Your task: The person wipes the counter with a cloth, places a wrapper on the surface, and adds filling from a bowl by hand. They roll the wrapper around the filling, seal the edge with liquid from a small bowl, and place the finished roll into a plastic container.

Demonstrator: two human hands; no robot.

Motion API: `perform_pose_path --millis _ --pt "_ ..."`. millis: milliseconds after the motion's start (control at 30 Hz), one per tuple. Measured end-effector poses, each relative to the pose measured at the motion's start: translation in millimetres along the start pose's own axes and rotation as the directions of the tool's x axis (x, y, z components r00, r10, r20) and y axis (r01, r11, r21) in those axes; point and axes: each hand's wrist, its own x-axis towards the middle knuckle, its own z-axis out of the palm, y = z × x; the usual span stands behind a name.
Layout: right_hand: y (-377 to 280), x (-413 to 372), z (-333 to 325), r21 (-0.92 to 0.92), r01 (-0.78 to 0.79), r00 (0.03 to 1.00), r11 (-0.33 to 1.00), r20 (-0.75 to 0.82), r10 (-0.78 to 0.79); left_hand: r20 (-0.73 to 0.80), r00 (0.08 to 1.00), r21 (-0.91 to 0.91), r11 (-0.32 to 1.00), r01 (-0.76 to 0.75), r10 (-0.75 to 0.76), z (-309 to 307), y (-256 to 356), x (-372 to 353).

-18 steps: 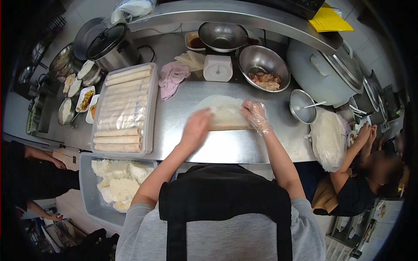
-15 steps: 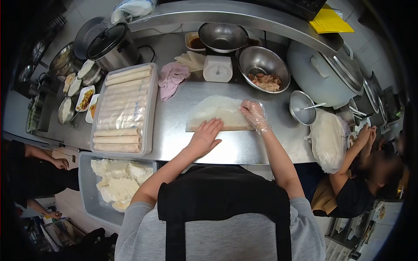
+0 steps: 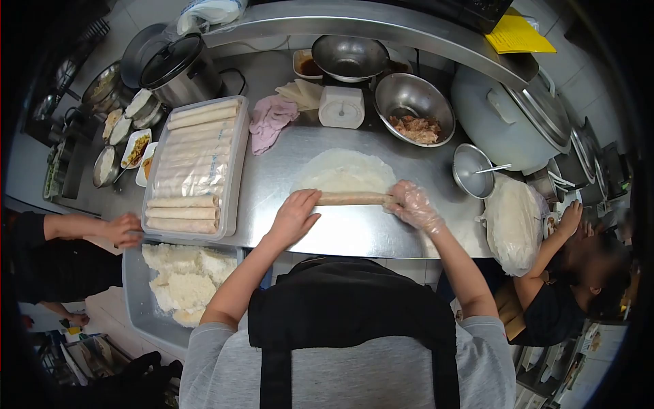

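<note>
Translucent wrapper (image 3: pixel 344 170) lies partly rolled, the left hand (image 3: pixel 296 215) loosely open on the roll (image 3: pixel 354 198), the gloved right hand (image 3: pixel 414 206) pinching its other end, calling for even pressure.

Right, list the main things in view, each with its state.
Wrapper: near edge rolled, far part flat
Left hand: bare, at wrapper's rolled left end
Right hand: plastic-gloved, at its right end
Container: unlidded, rolls partly under plastic
Large bowl: partly filled
Small bowl: utensil inside
Pink cloth: crumpled
Big pot: lid on
Gray bin: uncovered, holding white food
</note>
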Motion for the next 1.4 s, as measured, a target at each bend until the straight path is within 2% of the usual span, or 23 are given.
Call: perform_pose_path --millis 100,133,200,300,367,400,467,500,567,600,667,700,767,900,967,1033,1100,1133,1167,1200,1233,1333,1400 --pt "26.3 22.4 -7.3 -0.09 -0.029 0.994 0.996 0.099 0.038 -0.031 0.999 0.084 0.996 -0.003 0.005 6.7 3.3 12.1" --pt "28.7 35.1 0.5 -0.031 -0.021 0.999 0.999 -0.032 0.02 -0.011 1.0 0.058 0.998 -0.021 0.022 12.3 13.5 26.0" --pt "20.6 70.8 8.6 0.198 -0.054 0.996 0.979 -0.064 0.068 0.022 0.993 -0.033 0.993 -0.111 0.112 35.2 30.8 55.3" --pt "22.6 113.9 22.3 0.276 -0.099 0.995 0.956 0.034 0.093 0.126 0.992 -0.092 0.996 -0.001 0.013 56.6 48.3 82.5" --pt "11.3 125.9 1.9 0.218 -0.263 0.927 0.94 0.327 0.184 0.056 0.998 -0.081 0.997 -0.003 0.008 68.8 45.3 80.7" --pt "11.9 128.1 0.7 0.219 -0.262 0.927 0.94 0.326 0.183 0.04 0.999 -0.064 0.998 0.003 -0.001 69.7 47.7 77.4" --pt "13.5 127.9 0.4 0.453 -0.463 0.858 0.762 0.445 0.257 0.026 1.0 -0.048 0.999 0.013 -0.012 73.5 51.2 76.1" --pt "16.0 127.9 2.2 0.453 -0.462 0.858 0.762 0.446 0.255 0.012 1.0 -0.053 0.999 -0.001 0.001 72.9 54.1 79.1" --pt "20.3 126.8 7.5 0.485 -0.211 0.964 0.849 0.246 0.099 -0.003 1.0 -0.06 0.998 -0.008 0.007 77.1 59.8 81.3" --pt "25.6 126.3 14.3 0.485 -0.211 0.963 0.848 0.251 0.096 -0.027 0.999 -0.053 0.998 -0.022 0.02 81.5 61.9 80.3" --pt "38.6 127.7 23.6 0.413 0.096 0.986 0.905 0.082 -0.143 -0.056 0.998 -0.045 0.999 -0.031 0.029 88.3 63.0 82.5" --pt "32.7 126.9 18.4 0.416 0.099 0.986 0.904 0.084 -0.147 -0.006 1.0 -0.039 0.999 -0.005 0.004 85.5 65.4 85.0" --pt "7.9 118.9 -5.5 0.005 0.03 0.958 1.0 0.287 -0.03 0.039 0.999 -0.034 0.999 0.033 -0.031 89.4 69.8 87.5" --pt "-1.8 110.9 -17.7 0.14 -0.047 0.944 0.989 0.329 -0.002 -0.049 0.999 -0.034 0.999 -0.011 0.009 104.1 77.6 91.8" --pt "18.3 110.9 0.6 0.209 0.077 0.98 0.975 0.163 -0.113 -0.03 0.999 0.0 1.0 -0.017 0.017 104.7 80.2 90.6" --pt "8.8 119.8 -8.1 0.271 -0.204 0.932 0.941 0.349 0.102 -0.031 0.999 0.01 1.0 0.006 -0.006 109.0 83.5 92.5" --pt "30.8 122.3 22.8 0.431 -0.133 0.987 0.892 0.137 0.081 -0.066 0.997 0.073 0.996 -0.045 0.05 136.7 70.7 92.0" --pt "5.2 124.0 -1.9 0.308 -0.23 0.948 0.923 0.287 0.141 -0.021 1.0 0.104 0.995 -0.014 0.016 135.5 69.7 90.9" --pt "23.4 141.2 22.1 0.161 -0.078 0.976 0.984 0.212 0.043 -0.096 0.986 0.075 0.989 -0.127 0.134 131.1 67.9 87.1" --pt "17.7 147.5 30.4 0.158 0.005 0.999 0.987 0.043 -0.012 -0.022 0.997 0.04 0.996 -0.075 0.076 118.9 69.5 85.5" --pt "19.5 156.4 46.9 0.178 0.212 0.97 0.961 -0.156 -0.185 0.043 0.997 0.089 0.994 -0.061 0.057 101.7 70.4 81.2" --pt "-18.0 174.3 55.2 0.304 0.414 0.906 0.858 -0.226 -0.357 -0.017 1.0 0.102 0.995 -0.004 0.006 84.1 48.5 67.3" --pt "-14.2 183.2 61.6 0.485 0.042 0.969 0.873 0.193 -0.154 -0.076 0.997 0.056 0.998 -0.023 0.027 96.4 45.6 63.3"
